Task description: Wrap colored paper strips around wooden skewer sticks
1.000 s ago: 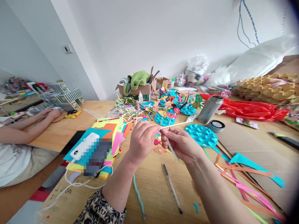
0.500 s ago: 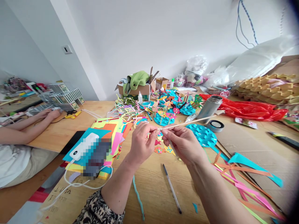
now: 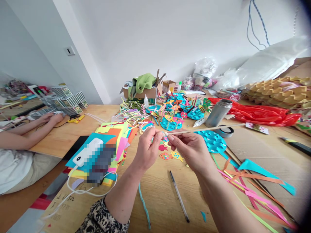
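My right hand [image 3: 190, 147] pinches a thin wooden stick [image 3: 216, 128] near its left end; the rest of the stick points out to the right. Against it, the closed fingers of my left hand [image 3: 148, 147] grip a white strand [image 3: 165, 133], which looks bent round the stick's tip. How far the strand is wound is hidden by my fingers. Small paper fish [image 3: 166, 156] lie on the table just beyond and below my hands. Nearer me are a pen [image 3: 179, 196] and a teal fuzzy strand [image 3: 144, 206].
Left are coloured paper sheets [image 3: 121, 145], a white power bank [image 3: 88, 152] and a person's hands [image 3: 52, 118]. Behind lie blue discs [image 3: 171, 123] with paper fish, and a glue bottle [image 3: 145, 101]. Right are a steel flask [image 3: 218, 113], tape roll [image 3: 225, 131] and paper strips [image 3: 257, 191].
The stick has swung so its far end sits lower and further right. My hands stay close together in nearly the same place.
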Action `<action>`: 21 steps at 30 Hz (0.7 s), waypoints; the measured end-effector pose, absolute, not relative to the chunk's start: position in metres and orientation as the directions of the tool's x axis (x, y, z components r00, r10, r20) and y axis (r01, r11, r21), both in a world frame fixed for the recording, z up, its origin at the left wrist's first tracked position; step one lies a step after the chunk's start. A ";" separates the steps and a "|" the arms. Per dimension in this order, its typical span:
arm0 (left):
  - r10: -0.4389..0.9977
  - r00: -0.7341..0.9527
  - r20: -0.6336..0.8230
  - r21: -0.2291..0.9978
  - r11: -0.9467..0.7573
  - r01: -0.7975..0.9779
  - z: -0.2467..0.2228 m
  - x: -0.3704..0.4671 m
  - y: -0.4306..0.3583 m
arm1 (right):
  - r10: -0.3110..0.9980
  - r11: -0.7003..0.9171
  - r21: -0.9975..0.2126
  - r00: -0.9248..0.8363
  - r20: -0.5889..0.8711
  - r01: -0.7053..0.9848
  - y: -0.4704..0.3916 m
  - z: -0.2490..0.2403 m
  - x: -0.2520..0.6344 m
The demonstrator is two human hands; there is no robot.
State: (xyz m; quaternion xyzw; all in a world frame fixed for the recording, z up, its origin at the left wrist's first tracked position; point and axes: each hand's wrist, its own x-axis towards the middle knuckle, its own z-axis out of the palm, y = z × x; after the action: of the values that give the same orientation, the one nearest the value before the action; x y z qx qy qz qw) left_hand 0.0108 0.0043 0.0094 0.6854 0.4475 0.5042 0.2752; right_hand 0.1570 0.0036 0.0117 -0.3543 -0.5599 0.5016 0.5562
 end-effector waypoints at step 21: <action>0.420 0.308 0.854 0.168 -0.782 0.599 0.002 0.003 0.018 | 0.961 0.220 -0.966 -0.142 0.238 -0.135 0.010 0.004 0.161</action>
State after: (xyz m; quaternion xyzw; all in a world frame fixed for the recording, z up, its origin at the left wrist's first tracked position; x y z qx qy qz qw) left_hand 0.0028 0.0176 0.0020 0.8035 0.3171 0.4956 -0.0907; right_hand 0.1610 0.0096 0.0044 -0.3673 -0.5620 0.5052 0.5421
